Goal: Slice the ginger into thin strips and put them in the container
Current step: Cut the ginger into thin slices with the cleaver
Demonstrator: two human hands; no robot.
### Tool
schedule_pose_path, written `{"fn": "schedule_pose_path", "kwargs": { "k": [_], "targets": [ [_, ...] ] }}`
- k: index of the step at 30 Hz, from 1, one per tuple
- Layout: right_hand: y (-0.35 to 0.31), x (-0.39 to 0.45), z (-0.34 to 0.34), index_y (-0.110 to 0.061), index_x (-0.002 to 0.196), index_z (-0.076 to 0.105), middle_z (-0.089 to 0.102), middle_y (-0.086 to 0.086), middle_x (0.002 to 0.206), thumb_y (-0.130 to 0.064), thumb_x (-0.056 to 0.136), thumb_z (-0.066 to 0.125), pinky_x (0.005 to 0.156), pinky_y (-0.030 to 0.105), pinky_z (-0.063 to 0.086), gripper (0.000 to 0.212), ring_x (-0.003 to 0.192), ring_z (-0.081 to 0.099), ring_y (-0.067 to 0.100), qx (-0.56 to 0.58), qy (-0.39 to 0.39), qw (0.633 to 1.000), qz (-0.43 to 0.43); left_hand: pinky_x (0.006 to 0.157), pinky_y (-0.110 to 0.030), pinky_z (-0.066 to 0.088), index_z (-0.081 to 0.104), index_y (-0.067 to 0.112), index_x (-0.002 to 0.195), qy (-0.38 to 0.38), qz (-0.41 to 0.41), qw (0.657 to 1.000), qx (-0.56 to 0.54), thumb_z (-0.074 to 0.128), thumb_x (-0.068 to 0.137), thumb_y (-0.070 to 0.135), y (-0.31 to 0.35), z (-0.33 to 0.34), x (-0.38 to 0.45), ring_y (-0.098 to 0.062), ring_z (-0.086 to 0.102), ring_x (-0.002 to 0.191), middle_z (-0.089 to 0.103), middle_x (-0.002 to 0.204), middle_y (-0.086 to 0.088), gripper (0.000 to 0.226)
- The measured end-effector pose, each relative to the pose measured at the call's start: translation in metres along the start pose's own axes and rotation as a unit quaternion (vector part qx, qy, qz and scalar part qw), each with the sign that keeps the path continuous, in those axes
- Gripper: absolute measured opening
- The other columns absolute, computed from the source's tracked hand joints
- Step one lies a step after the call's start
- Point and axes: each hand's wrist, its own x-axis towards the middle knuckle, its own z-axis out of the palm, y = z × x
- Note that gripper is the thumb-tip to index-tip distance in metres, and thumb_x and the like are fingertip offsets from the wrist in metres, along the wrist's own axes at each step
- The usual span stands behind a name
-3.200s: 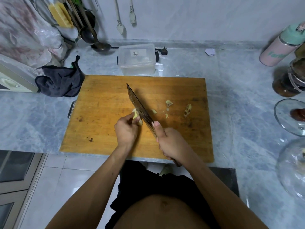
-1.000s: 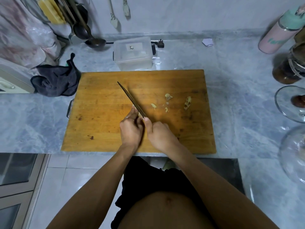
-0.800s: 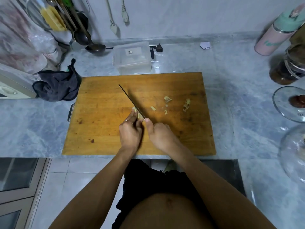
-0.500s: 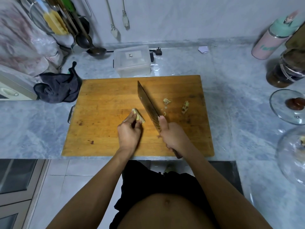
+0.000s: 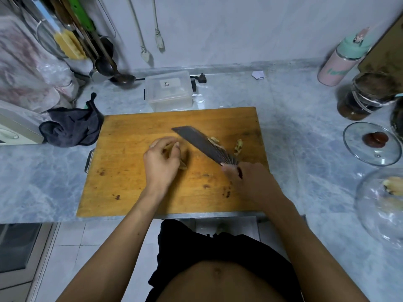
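While my left hand pinches the ginger mid-board, my right hand grips the cleaver, lifted rightward. Next: flat side down, knuckles guiding, thin cuts.

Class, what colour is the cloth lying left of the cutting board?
Dark navy, nearly black cloth; head view.

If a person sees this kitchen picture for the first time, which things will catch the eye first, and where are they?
The eye goes first to the dark cleaver, gripped by the right hand and lying at a slant over the middle of the wooden cutting board. Just left of it, the left hand curls its fingers over a piece of ginger. Behind the board's far edge stands a clear plastic container.
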Motion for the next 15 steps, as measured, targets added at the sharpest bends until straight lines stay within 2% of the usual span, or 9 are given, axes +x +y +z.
{"fn": "schedule_pose_path", "kwargs": {
  "k": [3,5,8,10,12,15],
  "targets": [
    [0.005,-0.006,-0.005,-0.016,0.083,0.054,0.059,0.002,0.077,-0.065,0.093,0.046,0.066,0.034,0.049,0.051,0.070,0.057,0.018,-0.099,0.018,0.995,-0.010,0.093,-0.024,0.047,0.074,0.010,0.107,-0.035,0.094,0.994,0.041,0.065,0.091,0.011,0.013,0.007,0.013,-0.009,0.059,0.105,0.069,0.109,0.000,0.018],
    [0.008,-0.007,-0.005,-0.016,0.088,0.055,0.060,0.002,0.081,-0.067,0.092,0.046,0.069,0.034,0.050,0.051,0.074,0.058,0.019,-0.135,0.013,0.991,-0.018,0.097,-0.025,0.043,0.072,0.012,0.112,-0.132,0.128,0.979,0.087,0.066,0.091,0.013,0.017,0.015,0.024,-0.017,0.059,0.110,0.068,0.115,-0.003,0.022],
    [0.013,-0.011,-0.003,-0.018,0.087,0.049,0.057,0.000,0.082,-0.066,0.093,0.046,0.064,0.031,0.042,0.049,0.074,0.055,0.017,-0.176,0.007,0.983,-0.049,0.105,-0.030,0.038,0.064,0.016,0.128,-0.323,0.149,0.922,0.155,0.069,0.092,0.029,0.026,0.034,0.041,-0.022,0.054,0.124,0.063,0.130,-0.004,0.039],
    [0.016,-0.016,-0.002,-0.020,0.088,0.048,0.061,0.002,0.086,-0.068,0.092,0.046,0.064,0.031,0.039,0.048,0.076,0.056,0.019,-0.185,0.011,0.981,-0.063,0.106,-0.031,0.038,0.060,0.016,0.135,-0.421,0.135,0.878,0.184,0.071,0.090,0.032,0.033,0.048,0.050,-0.022,0.053,0.127,0.062,0.135,-0.004,0.049],
    [0.017,-0.021,-0.001,-0.018,0.093,0.055,0.066,0.004,0.092,-0.069,0.091,0.047,0.064,0.031,0.037,0.051,0.082,0.061,0.021,-0.183,0.018,0.980,-0.072,0.099,-0.024,0.039,0.065,0.019,0.129,-0.495,0.062,0.849,0.176,0.073,0.090,0.029,0.040,0.057,0.057,-0.017,0.056,0.122,0.063,0.131,0.001,0.042],
    [0.022,-0.025,-0.001,-0.016,0.098,0.059,0.067,0.005,0.096,-0.069,0.090,0.048,0.064,0.031,0.033,0.055,0.087,0.063,0.023,-0.176,0.030,0.981,-0.074,0.088,-0.020,0.041,0.075,0.018,0.109,-0.511,0.021,0.847,0.146,0.076,0.087,0.020,0.041,0.067,0.065,-0.014,0.063,0.108,0.071,0.113,0.003,0.023]
  ]
}}
